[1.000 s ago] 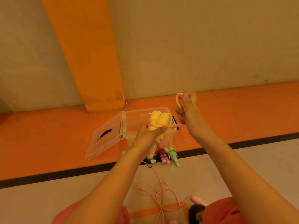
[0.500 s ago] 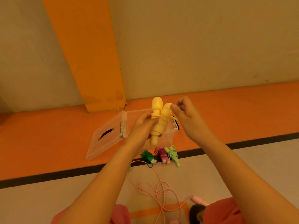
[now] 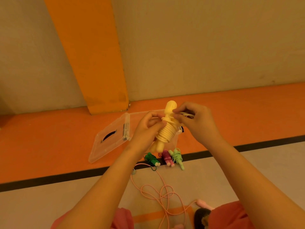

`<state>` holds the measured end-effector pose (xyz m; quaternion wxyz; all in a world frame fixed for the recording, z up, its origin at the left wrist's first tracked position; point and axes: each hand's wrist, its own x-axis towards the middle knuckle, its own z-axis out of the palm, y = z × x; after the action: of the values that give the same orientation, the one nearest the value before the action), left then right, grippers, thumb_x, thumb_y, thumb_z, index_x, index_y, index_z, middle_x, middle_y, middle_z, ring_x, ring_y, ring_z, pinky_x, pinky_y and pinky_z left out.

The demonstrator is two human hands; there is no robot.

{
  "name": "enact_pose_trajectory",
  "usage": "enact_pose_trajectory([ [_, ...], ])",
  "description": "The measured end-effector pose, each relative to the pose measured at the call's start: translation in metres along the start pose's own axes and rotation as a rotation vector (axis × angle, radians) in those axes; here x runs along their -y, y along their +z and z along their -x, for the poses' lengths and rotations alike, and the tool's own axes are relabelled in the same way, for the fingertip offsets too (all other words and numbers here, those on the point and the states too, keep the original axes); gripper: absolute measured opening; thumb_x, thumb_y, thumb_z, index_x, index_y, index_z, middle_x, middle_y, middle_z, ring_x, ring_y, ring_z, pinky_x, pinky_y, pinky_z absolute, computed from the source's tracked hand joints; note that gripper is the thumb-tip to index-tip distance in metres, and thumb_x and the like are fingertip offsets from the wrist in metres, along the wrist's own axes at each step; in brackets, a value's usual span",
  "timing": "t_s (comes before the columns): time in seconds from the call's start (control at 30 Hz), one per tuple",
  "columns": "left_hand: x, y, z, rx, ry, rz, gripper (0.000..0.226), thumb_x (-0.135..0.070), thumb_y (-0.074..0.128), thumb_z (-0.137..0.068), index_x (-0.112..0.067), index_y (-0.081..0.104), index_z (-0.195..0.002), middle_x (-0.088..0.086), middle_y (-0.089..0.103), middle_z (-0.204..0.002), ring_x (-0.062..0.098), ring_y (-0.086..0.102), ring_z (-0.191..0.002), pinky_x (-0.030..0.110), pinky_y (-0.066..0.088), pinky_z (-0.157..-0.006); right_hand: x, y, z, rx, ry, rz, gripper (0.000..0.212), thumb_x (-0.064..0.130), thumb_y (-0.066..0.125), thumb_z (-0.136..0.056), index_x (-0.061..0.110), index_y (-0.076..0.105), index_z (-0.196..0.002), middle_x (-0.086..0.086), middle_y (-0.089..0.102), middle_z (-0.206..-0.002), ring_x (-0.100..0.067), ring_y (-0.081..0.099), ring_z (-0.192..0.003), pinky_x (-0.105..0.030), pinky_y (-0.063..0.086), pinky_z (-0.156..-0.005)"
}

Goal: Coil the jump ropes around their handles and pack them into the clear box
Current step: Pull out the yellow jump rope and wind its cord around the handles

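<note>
Over the clear box (image 3: 138, 115): the yellow jump rope (image 3: 165, 134) is being held up in both hands, with its handles paired and tilted and its cord lying in even turns round their middle. It is not yet in the box.
Left hand (image 3: 148, 128): is gripping the bundle, fingers curled round the coil and thumb pressing near the top turns.
Right hand (image 3: 194, 123): is pinching the loose cord end (image 3: 186, 114) beside the handle heads, fingers curled.
Step in hand: judged to be securing the tail.
Doing it well: the left thumb should be pinning the last turn while the right hand is drawing the tail snug and tucking it under a turn. Slack here is likely to let the upper turns slip off.
Hedge: the fingers are hiding the tail, which is possibly forming a small loop.
Floor: the lid (image 3: 109, 138) is lying open beside the box. The green rope (image 3: 151, 158), magenta rope (image 3: 166, 157) and pale green rope (image 3: 177, 157) are lying coiled in front of it. The pink rope (image 3: 158, 194) is lying loose nearer the person.
</note>
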<state>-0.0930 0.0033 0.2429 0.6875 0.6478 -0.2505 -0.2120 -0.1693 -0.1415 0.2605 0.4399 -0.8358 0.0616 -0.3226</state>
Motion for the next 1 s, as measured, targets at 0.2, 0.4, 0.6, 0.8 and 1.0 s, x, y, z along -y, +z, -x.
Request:
enact_pose_trajectory([
  [0.2, 0.0, 0.004, 0.001, -0.031, -0.064, 0.025, 0.018, -0.005, 0.046, -0.096, -0.013, 0.057, -0.109, -0.001, 0.06, -0.092, 0.012, 0.063, -0.068, 0.038, 0.055, -0.058, -0.002, 0.0, -0.002, 0.111, 0.022, 0.125, 0.01, 0.007, 0.072, -0.079, 0.015, 0.071, -0.085, 0.019, 0.06, -0.074, 0.011, 0.056, -0.067, -0.007, 0.041, -0.06],
  [0.4, 0.002, 0.008, -0.001, -0.025, -0.045, 0.014, 0.013, -0.004, 0.048, -0.096, -0.009, 0.054, -0.106, 0.001, 0.06, -0.091, 0.004, 0.063, -0.058, 0.028, 0.052, -0.05, -0.002, 0.006, 0.0, 0.207, 0.001, 0.207, 0.021, 0.011, 0.078, -0.073, 0.017, 0.067, -0.09, 0.002, 0.067, -0.086, -0.001, 0.061, -0.074, -0.014, 0.044, -0.063],
  [0.6, 0.006, 0.008, -0.002, 0.029, -0.027, -0.035, 0.017, -0.009, 0.06, -0.091, -0.013, 0.053, -0.106, 0.013, 0.064, -0.112, 0.022, 0.066, -0.077, 0.033, 0.053, -0.054, -0.002, 0.004, 0.0, 0.155, -0.061, 0.318, 0.02, 0.012, 0.072, -0.079, 0.018, 0.064, -0.096, 0.004, 0.068, -0.089, 0.0, 0.058, -0.071, -0.014, 0.046, -0.062],
  [0.8, 0.003, 0.004, -0.003, 0.042, 0.029, -0.103, 0.017, -0.01, 0.06, -0.092, -0.023, 0.055, -0.102, 0.014, 0.064, -0.114, 0.022, 0.065, -0.085, 0.032, 0.054, -0.057, -0.003, 0.016, 0.001, 0.112, -0.156, 0.599, 0.028, 0.021, 0.064, -0.081, 0.018, 0.049, -0.105, -0.001, 0.065, -0.087, -0.011, 0.047, -0.057, -0.026, 0.027, -0.045],
  [1.0, 0.005, 0.002, -0.004, 0.061, 0.071, -0.181, 0.015, -0.01, 0.058, -0.093, -0.022, 0.051, -0.1, 0.016, 0.066, -0.107, 0.026, 0.065, -0.082, 0.037, 0.053, -0.062, -0.006, 0.021, -0.001, 0.166, -0.115, 0.554, 0.031, 0.018, 0.062, -0.081, 0.024, 0.033, -0.09, 0.0, 0.052, -0.073, -0.008, 0.038, -0.051, -0.027, 0.019, -0.044],
])
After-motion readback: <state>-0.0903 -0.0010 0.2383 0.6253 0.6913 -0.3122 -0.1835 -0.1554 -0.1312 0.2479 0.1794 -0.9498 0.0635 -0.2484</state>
